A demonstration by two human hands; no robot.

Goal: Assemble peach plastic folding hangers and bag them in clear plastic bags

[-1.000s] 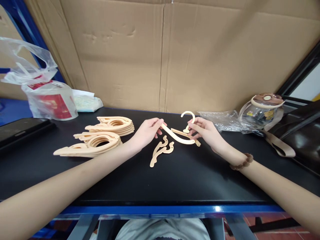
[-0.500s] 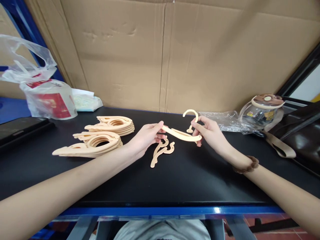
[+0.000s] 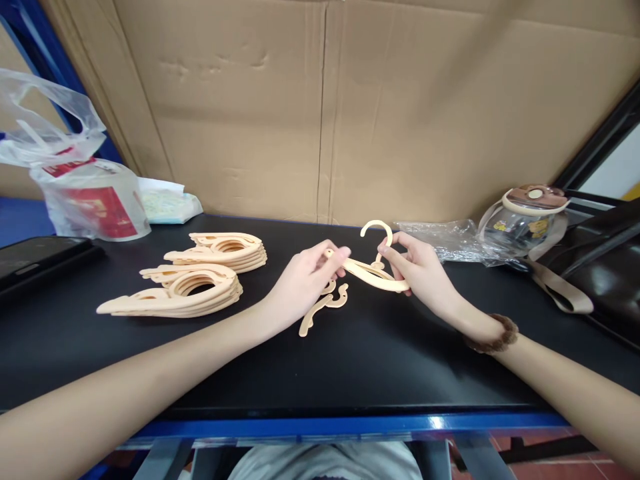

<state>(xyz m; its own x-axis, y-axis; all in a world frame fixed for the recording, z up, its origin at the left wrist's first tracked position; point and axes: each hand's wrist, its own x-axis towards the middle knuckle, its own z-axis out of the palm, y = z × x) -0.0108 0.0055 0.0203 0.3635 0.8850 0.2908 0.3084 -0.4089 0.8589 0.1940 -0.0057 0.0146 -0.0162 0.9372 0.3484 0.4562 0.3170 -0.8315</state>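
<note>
My left hand pinches the left end of a cream plastic hanger arm between thumb and fingers. At the other end, my right hand grips a cream hanger hook by its shank, with its fingers also against the arm's right end. The hook stands upright, its foot right at the arm; I cannot tell whether the two are joined. Below my left hand, a few loose hanger pieces lie on the black tabletop, partly covered by the fingers.
Two stacks of folded cream hangers, a nearer stack and a farther stack, lie left. Beyond them are a phone, a bagged tub and a tissue pack. Clear plastic wrap, a clear bottle and a dark bag are right.
My left hand has slid right along the arm, closer to my right hand. The arm has turned slightly, its right end lower, and the hook has shifted a little left.
</note>
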